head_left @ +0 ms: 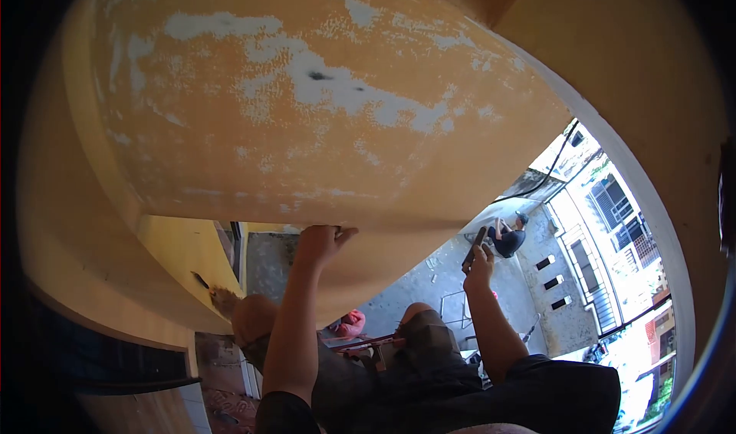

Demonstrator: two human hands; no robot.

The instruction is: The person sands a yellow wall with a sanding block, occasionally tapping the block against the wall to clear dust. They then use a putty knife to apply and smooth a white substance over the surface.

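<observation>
My left hand (326,242) is at the lower edge of the orange wall (230,150), its fingers curled against that edge; whatever they may grip is hidden. Patches of paint on the wall are worn to pale grey, with small dark marks near the middle. Out to the right, clear of the wall, my right hand (480,265) is closed around a dark flat tool (475,248), which points up. The tool's exact kind is too small to tell.
Far below, a person in dark clothing (509,239) crouches on the grey floor (429,277). A red item (352,323) and metal frames lie beneath my legs. A black cable (546,179) hangs at the right. A beam curves along the left.
</observation>
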